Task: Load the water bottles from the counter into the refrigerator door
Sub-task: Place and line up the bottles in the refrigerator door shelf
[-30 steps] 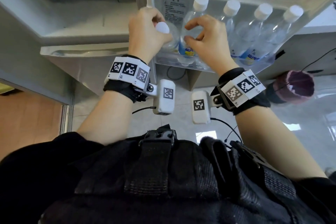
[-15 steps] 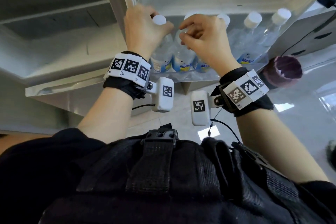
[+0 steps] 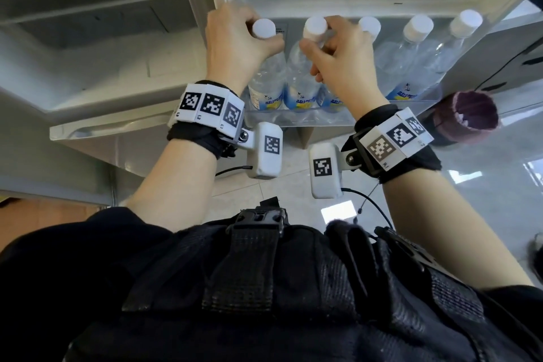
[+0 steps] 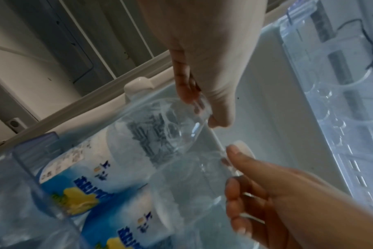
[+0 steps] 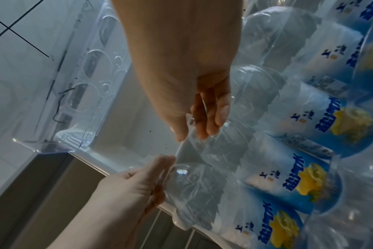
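Several clear water bottles with white caps and blue-yellow labels stand in a row in the refrigerator door shelf (image 3: 296,119). My left hand (image 3: 254,38) grips the neck of the leftmost bottle (image 3: 267,79), just under its cap. My right hand (image 3: 316,38) pinches the neck of the second bottle (image 3: 299,79) beside it. The left wrist view shows my left hand's fingers (image 4: 187,91) round the leftmost bottle (image 4: 147,139), with the right hand (image 4: 266,193) close by. In the right wrist view my right hand's fingers (image 5: 211,118) hold the second bottle (image 5: 224,146). Three more bottles (image 3: 411,67) stand to the right.
The open refrigerator compartment (image 3: 97,47) with its shelves lies to the left of the door. A clear egg tray (image 5: 89,70) sits in the door above the bottles. A dark maroon round container (image 3: 467,117) stands on the tiled floor at the right.
The leftmost bottle has come down upright into the door shelf beside the second one. Both hands stay on the bottle necks. The head view has swung, so the door appears lower and nearer.
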`<state>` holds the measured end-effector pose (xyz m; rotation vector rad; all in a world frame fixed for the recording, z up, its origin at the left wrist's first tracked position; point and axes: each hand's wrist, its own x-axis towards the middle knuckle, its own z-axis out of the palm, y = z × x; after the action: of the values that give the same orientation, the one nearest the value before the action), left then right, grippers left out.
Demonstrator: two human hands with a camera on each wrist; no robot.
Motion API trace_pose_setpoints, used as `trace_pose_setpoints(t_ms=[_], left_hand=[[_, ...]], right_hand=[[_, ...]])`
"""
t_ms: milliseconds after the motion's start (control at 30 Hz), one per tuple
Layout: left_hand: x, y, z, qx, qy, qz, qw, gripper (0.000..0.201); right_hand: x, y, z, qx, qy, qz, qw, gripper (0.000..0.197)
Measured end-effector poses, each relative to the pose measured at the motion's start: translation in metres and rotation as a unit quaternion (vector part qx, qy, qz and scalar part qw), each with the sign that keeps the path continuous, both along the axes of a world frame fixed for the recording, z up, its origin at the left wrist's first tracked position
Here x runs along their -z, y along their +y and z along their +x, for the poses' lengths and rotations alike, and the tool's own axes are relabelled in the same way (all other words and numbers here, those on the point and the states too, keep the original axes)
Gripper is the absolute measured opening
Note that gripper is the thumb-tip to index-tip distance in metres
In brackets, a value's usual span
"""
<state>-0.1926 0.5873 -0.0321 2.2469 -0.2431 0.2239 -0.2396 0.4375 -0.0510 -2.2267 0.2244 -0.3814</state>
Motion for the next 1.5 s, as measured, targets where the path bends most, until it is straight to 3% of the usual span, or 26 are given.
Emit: trace_pose_setpoints(t_ms=[167,233,467,600,833,933,1133,1500], left_hand=[[0.013,-0.003,-0.007,-0.006,-0.040,0.077,0.996,0.037],[0.014,-0.002,-0.006,0.008,-0.041,0.068,0.997,0.042],[0.007,0.010,0.000,0.094,-0.019,0.020,0.995,0.033],[0.007,0.011,0.005,0.125,-0.009,0.025,0.992,0.042],[0.019,0.005,-0.001,0.077,-0.026,-0.017,0.997,0.042],[0.018,-0.001,-0.007,0.038,-0.074,-0.027,0.996,0.041],[0.011,-0.033,-0.034,-0.026,-0.165,-0.008,0.986,0.034],[0.014,-0.137,-0.111,0.020,-0.208,-0.034,0.977,0.025]], right_hand=[[0.006,0.002,-0.001,0.008,0.002,-0.001,1.000,0.043],[0.007,0.001,-0.001,0.007,0.004,-0.006,1.000,0.042],[0.009,0.002,0.003,0.027,-0.001,-0.015,1.000,0.042],[0.010,0.006,0.002,0.046,-0.009,-0.020,0.999,0.042],[0.007,0.005,-0.009,0.032,-0.023,-0.004,0.999,0.039],[0.005,-0.004,-0.022,0.020,-0.032,0.003,0.999,0.037],[-0.003,-0.032,-0.053,0.014,-0.079,0.045,0.996,0.023],[-0.003,-0.140,-0.136,0.037,-0.079,0.057,0.995,0.016]])
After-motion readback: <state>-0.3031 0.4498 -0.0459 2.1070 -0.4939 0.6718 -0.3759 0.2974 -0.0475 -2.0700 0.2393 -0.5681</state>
